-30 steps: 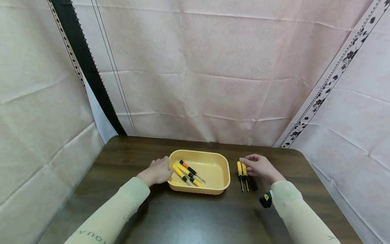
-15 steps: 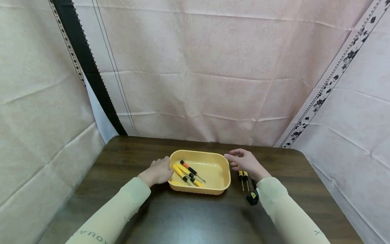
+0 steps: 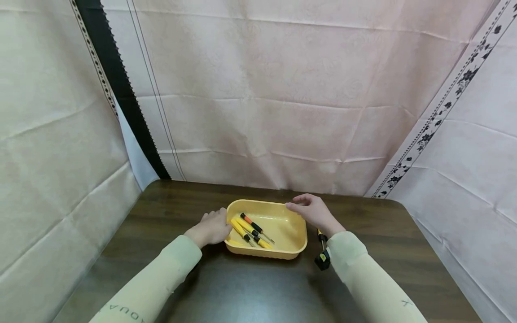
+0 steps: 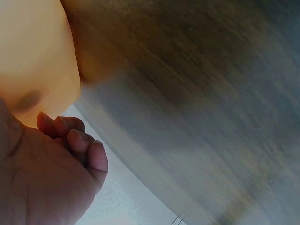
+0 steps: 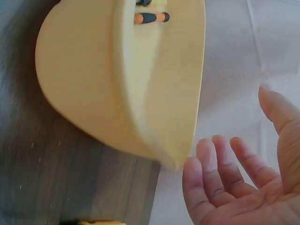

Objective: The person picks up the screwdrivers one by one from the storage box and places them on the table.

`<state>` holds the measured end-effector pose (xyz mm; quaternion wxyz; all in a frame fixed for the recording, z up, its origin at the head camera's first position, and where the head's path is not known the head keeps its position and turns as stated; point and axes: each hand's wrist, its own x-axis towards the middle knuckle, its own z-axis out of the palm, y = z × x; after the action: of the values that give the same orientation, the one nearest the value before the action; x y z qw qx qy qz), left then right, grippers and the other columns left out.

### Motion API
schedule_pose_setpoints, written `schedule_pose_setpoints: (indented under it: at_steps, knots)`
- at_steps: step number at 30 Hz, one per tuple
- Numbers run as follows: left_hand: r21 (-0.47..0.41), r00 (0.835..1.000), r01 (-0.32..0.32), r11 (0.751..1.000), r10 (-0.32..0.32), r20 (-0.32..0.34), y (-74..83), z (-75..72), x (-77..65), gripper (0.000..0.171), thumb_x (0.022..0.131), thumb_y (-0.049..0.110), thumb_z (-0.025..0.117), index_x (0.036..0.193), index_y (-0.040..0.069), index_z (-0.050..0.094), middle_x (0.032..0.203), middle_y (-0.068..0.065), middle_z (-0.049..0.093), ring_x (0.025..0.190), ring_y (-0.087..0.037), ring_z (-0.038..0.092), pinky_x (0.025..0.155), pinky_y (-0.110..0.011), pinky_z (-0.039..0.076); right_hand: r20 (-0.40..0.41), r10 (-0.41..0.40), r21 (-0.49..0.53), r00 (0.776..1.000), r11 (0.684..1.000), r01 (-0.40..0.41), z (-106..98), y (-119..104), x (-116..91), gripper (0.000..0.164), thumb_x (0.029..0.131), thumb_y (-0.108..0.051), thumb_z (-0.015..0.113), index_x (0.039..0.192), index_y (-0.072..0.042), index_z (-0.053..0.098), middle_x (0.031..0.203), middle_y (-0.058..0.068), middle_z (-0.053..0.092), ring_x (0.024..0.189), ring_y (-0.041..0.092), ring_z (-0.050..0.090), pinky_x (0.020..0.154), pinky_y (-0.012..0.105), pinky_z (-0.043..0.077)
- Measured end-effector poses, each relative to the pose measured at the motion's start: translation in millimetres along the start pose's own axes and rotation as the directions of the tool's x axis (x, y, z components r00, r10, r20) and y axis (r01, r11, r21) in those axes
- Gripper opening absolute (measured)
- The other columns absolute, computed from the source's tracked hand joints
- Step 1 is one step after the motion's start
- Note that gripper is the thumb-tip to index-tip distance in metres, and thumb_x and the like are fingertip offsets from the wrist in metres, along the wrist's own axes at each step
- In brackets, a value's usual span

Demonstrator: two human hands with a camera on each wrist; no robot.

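A yellow plastic tray (image 3: 284,231) stands on the table with several screwdrivers inside, some with yellow and black handles (image 3: 240,228) and one orange and black screwdriver (image 3: 251,222). My left hand (image 3: 211,227) grips the tray's left side, fingers curled low outside and thumb up at the rim; in the left wrist view, these fingers (image 4: 79,140) show beside the tray wall. Over the tray's back right corner, my right hand (image 3: 314,212) hovers with fingers loosely spread and nothing in them. Under its wrist, yellow-and-black screwdrivers (image 3: 322,237) on the table are partly hidden.
The dark wooden table (image 3: 266,287) has rounded back corners. Pale cloth (image 3: 258,98) hangs behind it and on both sides. A small black device (image 3: 322,260) sits on my right wrist.
My right hand has moved left, from beside the screwdrivers on the table to the tray's back right corner. The left hand stays on the tray.
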<state>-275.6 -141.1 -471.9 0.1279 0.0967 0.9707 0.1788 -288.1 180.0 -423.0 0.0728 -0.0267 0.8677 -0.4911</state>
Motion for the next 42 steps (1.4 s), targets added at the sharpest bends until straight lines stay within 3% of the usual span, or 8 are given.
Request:
schedule_pose_setpoints:
  at_steps: [7,12,17,26,32,42]
  knots:
    - [-0.002,1.0,0.0,1.0,0.0,-0.007,-0.2,0.2,0.7,0.052,0.098,0.033,0.045,0.136,-0.002,0.037,0.111,-0.007,0.053,0.095,-0.023,0.045,0.092,-0.044,0.031,0.032,-0.037,0.013,0.999,0.999,0.036,23.0,-9.5,4.9,0.052,0.078,-0.045,0.077,0.116,-0.013,0.063,0.098,0.007,0.064,0.094,0.031,0.062,0.084,0.047,0.048]
    - [-0.004,1.0,-0.002,1.0,0.002,-0.014,-0.3,2.3,1.9,0.051,0.098,0.033,0.046,0.134,-0.002,0.04,0.109,-0.007,0.054,0.094,-0.023,0.047,0.09,-0.043,0.032,0.104,-0.029,0.042,0.994,0.999,0.025,43.4,-11.7,6.3,0.049,0.079,-0.043,0.077,0.113,-0.011,0.063,0.1,0.007,0.065,0.101,0.035,0.06,0.086,0.05,0.047]
    - [0.001,1.0,0.0,1.0,0.0,-0.014,-0.1,3.1,1.9,0.053,0.098,0.034,0.047,0.135,-0.003,0.039,0.113,-0.008,0.055,0.096,-0.023,0.047,0.091,-0.044,0.032,0.153,-0.018,-0.008,0.988,1.0,0.019,62.7,-8.8,8.4,0.045,0.081,-0.044,0.075,0.111,-0.012,0.065,0.101,0.005,0.064,0.098,0.03,0.061,0.083,0.044,0.048]
    - [0.004,1.0,-0.005,1.0,0.005,-0.007,-0.5,2.6,1.7,0.05,0.098,0.034,0.046,0.133,-0.002,0.041,0.109,-0.007,0.055,0.094,-0.023,0.047,0.09,-0.044,0.032,0.177,0.027,-0.067,0.984,0.998,-0.015,87.5,-4.3,15.0,0.023,0.086,-0.032,0.074,0.093,-0.01,0.073,0.092,0.002,0.067,0.076,0.017,0.056,0.067,0.032,0.047]
    - [0.007,1.0,-0.003,1.0,0.003,-0.016,-1.1,2.1,0.5,0.05,0.098,0.034,0.046,0.133,-0.002,0.04,0.105,-0.006,0.054,0.092,-0.023,0.047,0.088,-0.043,0.032,0.172,0.021,-0.091,0.985,0.996,-0.005,97.1,-3.0,17.8,0.02,0.086,-0.028,0.074,0.086,-0.008,0.076,0.086,-0.001,0.069,0.063,0.013,0.05,0.057,0.028,0.043]
    - [-0.004,1.0,0.0,1.0,0.0,-0.01,-1.4,2.3,2.1,0.052,0.098,0.034,0.046,0.134,-0.002,0.04,0.105,-0.007,0.054,0.092,-0.023,0.047,0.088,-0.043,0.032,0.139,0.037,-0.116,0.99,0.993,-0.02,104.7,-0.7,21.1,0.016,0.084,-0.022,0.076,0.082,-0.007,0.075,0.082,-0.002,0.069,0.062,0.012,0.051,0.056,0.026,0.042]
